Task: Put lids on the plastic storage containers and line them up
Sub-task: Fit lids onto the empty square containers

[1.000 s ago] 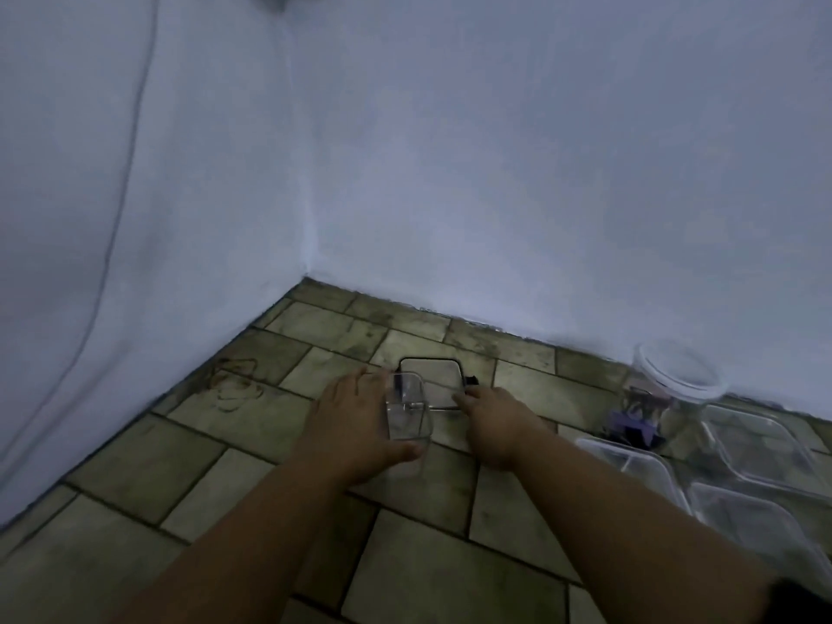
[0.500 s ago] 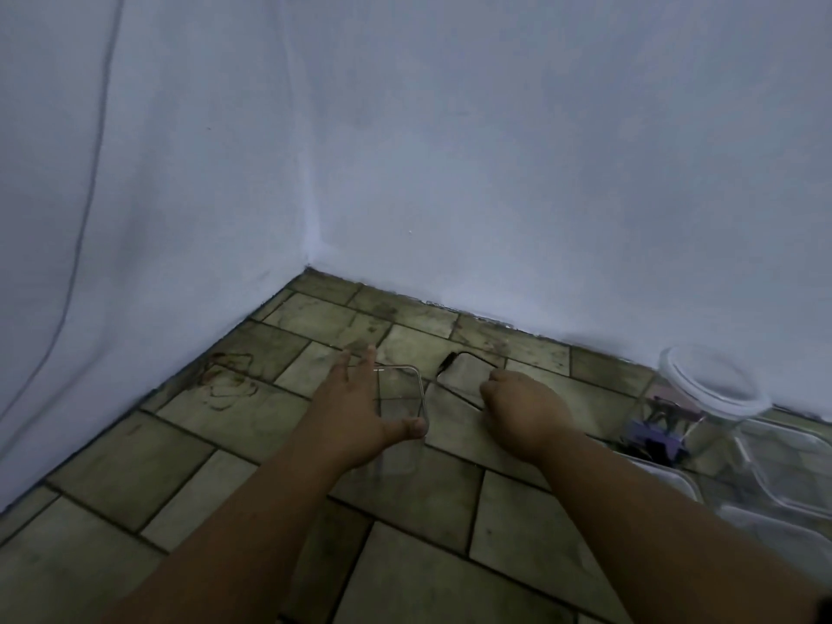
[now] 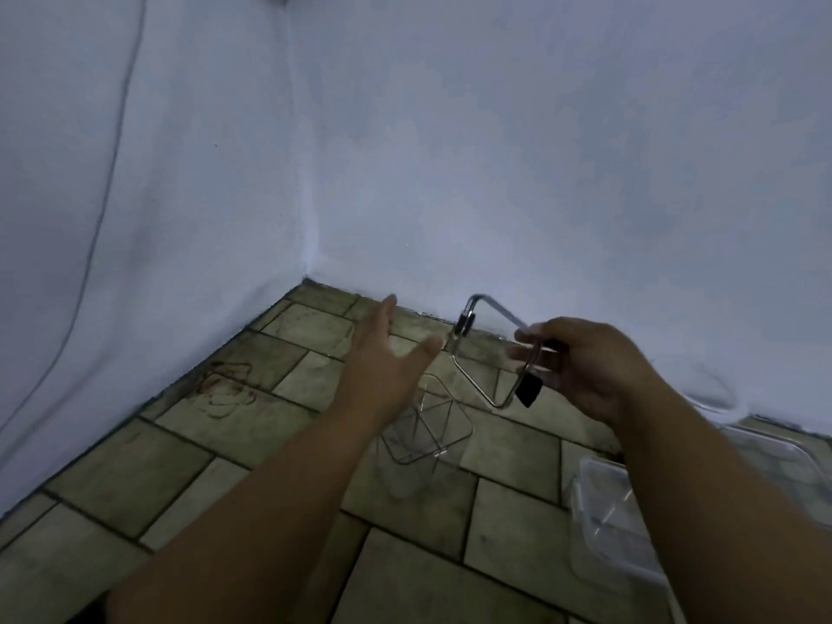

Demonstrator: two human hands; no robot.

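A small clear square container [image 3: 425, 436] stands without a lid on the tiled floor [image 3: 252, 412], just below my left hand. My left hand [image 3: 387, 358] hovers above it with straight, spread fingers and holds nothing. My right hand [image 3: 581, 367] holds a clear square lid [image 3: 490, 353] with black clips up in the air, tilted on edge, its fingers curled round the lid's right rim. The lid is to the upper right of the container and does not touch it.
A clear rectangular container [image 3: 608, 520] lies on the floor at the right, partly behind my right forearm. More clear plastic pieces [image 3: 774, 452] sit farther right by the white wall [image 3: 540, 173]. The room's corner is straight ahead.
My right hand has lifted the lid off the floor and tilted it up. My left hand has let go of the small container and risen above it with fingers spread.
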